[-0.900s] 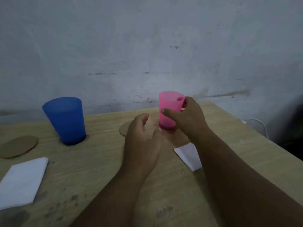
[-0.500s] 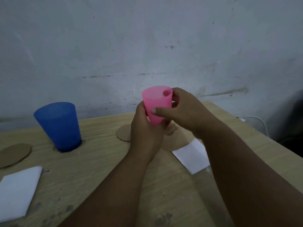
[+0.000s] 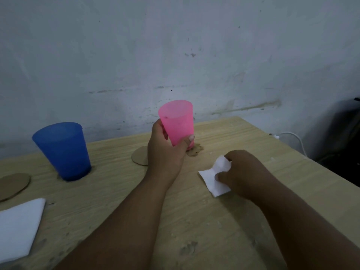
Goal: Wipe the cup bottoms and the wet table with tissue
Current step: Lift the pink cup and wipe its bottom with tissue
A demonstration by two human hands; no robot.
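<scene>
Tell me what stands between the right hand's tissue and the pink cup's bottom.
Nothing visible. Only bare table separates the tissue, pinched by the right hand, from the pink cup; the left hand grips the cup's lower part.

- The left hand (image 3: 165, 152) is bare from fingertips to wrist.
- The left forearm (image 3: 126, 221) is bare too, with uncovered skin running from the wrist to the lower edge of the view.
- The right hand (image 3: 243, 172) is bare from knuckles to wrist.
- The right forearm (image 3: 292, 221) is likewise uncovered as far as the lower right corner.
- The left thumbnail (image 3: 191, 137) is short and rounded, trimmed close to the tip.
- Both forearms are narrow at the wrist and widen steadily toward the elbow end.
- The light is dim and the near parts of both arms are soft, so finer marks cannot be made out.
</scene>
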